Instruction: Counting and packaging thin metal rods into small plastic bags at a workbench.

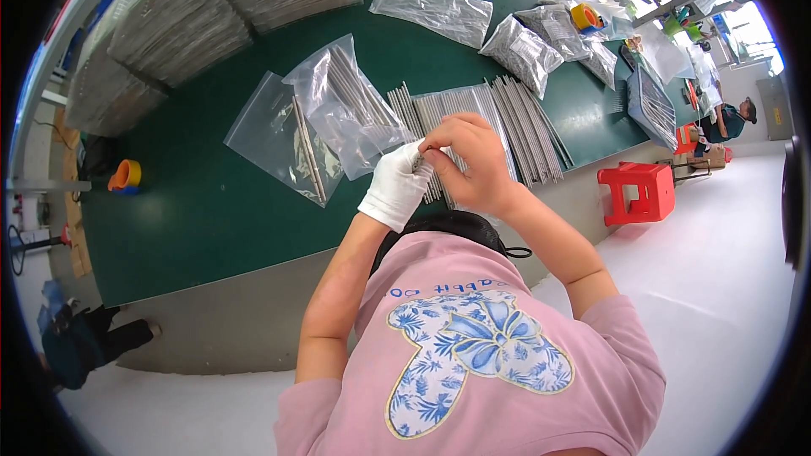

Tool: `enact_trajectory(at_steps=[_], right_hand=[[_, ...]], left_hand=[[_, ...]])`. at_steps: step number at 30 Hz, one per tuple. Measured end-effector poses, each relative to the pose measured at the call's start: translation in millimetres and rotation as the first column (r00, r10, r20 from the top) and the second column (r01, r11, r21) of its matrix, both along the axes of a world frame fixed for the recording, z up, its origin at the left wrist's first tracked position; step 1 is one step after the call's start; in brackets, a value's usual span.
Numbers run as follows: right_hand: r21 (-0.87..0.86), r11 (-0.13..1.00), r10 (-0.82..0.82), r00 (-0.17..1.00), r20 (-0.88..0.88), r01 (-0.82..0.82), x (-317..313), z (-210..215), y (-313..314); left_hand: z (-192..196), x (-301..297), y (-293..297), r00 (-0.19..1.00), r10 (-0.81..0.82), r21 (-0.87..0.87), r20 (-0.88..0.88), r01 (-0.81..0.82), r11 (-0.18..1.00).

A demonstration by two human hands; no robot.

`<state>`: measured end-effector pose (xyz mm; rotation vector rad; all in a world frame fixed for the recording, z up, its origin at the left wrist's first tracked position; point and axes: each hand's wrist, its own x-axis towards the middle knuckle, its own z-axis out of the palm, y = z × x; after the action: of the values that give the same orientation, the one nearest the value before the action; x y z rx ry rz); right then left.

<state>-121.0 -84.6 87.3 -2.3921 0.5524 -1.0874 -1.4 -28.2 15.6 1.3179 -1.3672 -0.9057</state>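
Left hand (395, 186), in a white glove, curled around a small bundle of thin metal rods (420, 165) over the near edge of the green table (211, 211). Right hand (473, 165), bare, fingers pinched on the tips of the same rods, touching the glove. Just behind, a row of loose metal rods (507, 122) lying flat. To the left, clear plastic bags (342, 105) with rods inside. Red stool (638, 192) on the floor at right.

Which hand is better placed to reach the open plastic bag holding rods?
Left, probably: the gloved left hand sits beside that plastic bag, while the bare right hand is farther, over the loose metal rods.
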Motion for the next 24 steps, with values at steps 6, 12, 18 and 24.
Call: enact_trajectory(at_steps=[6,12,18,24], right_hand=[[0.175,0.983,-0.069,0.997,0.022,0.064,-1.5,-4.7,1.2],[0.186,0.981,-0.051,0.999,-0.005,0.051,-3.4,-4.9,0.5],[-0.137,0.99,-0.034,0.998,-0.062,0.025,1.3,2.6,2.6],[-0.191,0.982,-0.026,0.989,-0.143,-0.002,1.9,2.5,0.2]], left_hand=[[-5.4,-2.3,-1.3,0.999,0.008,-0.011,-0.051,-0.009,1.0],[-7.2,-2.1,-0.5,0.999,0.006,-0.02,-0.049,-0.006,1.0],[-7.6,1.2,0.8,0.999,-0.009,-0.018,-0.048,0.008,1.0],[-2.3,2.9,-0.3,0.999,-0.03,-0.02,-0.031,0.03,0.999]])
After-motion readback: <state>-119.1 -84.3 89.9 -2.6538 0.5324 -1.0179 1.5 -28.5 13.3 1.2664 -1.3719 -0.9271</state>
